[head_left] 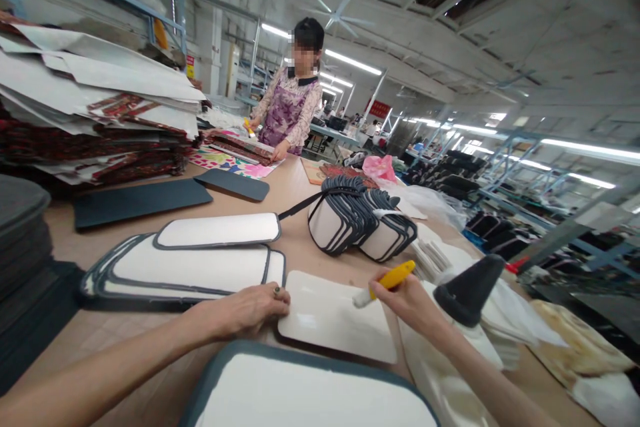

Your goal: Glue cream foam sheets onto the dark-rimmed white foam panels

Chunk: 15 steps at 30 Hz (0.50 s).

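A paintbrush with a yellow handle (393, 277) is gripped in my right hand (413, 303). Its pale bristles rest on or just over a glossy cream-white panel (335, 320) with rounded corners. My left hand (263, 307), wearing a ring, has its fingers curled at the panel's left edge; the fingertips are partly hidden. Left of it lie white panels with dark grey edging (185, 267), stacked with a narrower edged piece (220, 230) on top. Nearest to me is a large white panel with a grey border (320, 393).
Tied bundles of edged pieces (345, 220) stand beyond the panel. A dark cone-shaped object (470, 290) is beside my right forearm. Tall sheet stacks (100, 100) rise at left. A co-worker (293, 100) across the table holds another yellow brush (249, 127).
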Each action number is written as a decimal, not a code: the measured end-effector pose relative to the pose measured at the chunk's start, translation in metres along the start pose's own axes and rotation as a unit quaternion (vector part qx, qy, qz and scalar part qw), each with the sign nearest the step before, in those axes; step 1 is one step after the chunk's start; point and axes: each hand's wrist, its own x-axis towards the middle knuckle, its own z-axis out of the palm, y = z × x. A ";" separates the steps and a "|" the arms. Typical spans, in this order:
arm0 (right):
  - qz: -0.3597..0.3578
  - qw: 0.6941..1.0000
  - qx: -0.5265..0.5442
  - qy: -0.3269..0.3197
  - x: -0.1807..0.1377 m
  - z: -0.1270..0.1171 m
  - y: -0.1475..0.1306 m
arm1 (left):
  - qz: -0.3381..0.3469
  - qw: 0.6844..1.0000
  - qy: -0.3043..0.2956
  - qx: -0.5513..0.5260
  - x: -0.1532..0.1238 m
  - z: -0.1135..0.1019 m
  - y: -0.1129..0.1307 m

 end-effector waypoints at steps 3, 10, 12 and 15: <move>-0.022 0.999 0.030 -0.022 0.024 0.027 -0.012 | -0.003 1.000 -0.012 0.006 0.001 0.002 0.000; 0.015 0.998 0.028 0.062 -0.012 -0.018 -0.007 | -0.018 0.999 -0.004 -0.044 0.004 -0.016 0.005; 0.033 0.990 0.040 0.130 -0.044 -0.040 -0.023 | -0.042 0.996 0.050 -0.060 -0.008 -0.038 0.027; 0.056 0.974 0.080 0.206 -0.087 -0.046 -0.062 | -0.042 0.993 0.079 -0.077 -0.044 -0.072 0.085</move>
